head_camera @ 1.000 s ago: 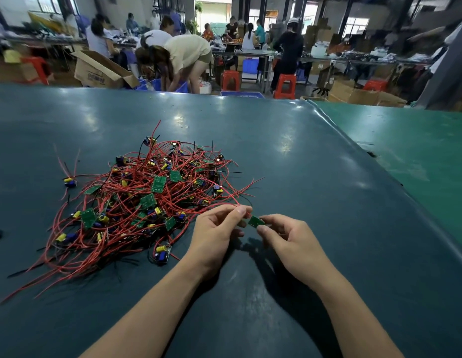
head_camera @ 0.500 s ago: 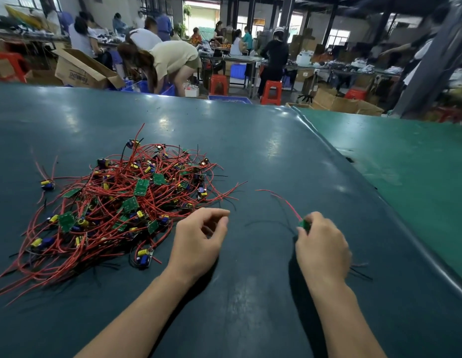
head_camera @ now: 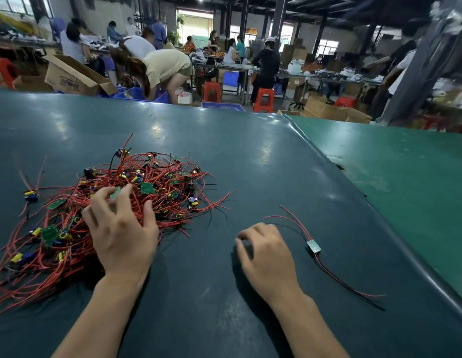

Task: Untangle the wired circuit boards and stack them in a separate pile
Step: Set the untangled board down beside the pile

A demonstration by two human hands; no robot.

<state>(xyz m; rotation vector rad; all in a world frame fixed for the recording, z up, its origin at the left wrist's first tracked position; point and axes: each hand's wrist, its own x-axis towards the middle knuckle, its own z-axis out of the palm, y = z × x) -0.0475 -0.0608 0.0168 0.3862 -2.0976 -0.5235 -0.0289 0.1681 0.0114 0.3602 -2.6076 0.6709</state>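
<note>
While one freed board [head_camera: 313, 246] lies alone on the worktop [head_camera: 250, 161], the left hand [head_camera: 121, 228] spreads over the tangle [head_camera: 136, 192], perhaps touching it; the right hand [head_camera: 266, 257] hangs loosely curled, empty.

- A factory assembly floor: long green-matted worktable [head_camera: 250, 156], more benches beyond its far edge.
- Workers [head_camera: 167, 65] bend over blue bins [head_camera: 136, 93]; cardboard cartons [head_camera: 72, 76] and red plastic stools [head_camera: 263, 99] stand among dark steel pillars [head_camera: 279, 16].

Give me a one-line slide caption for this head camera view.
Left hand reaches into tangled boards; one freed board lies beside the right hand.
</note>
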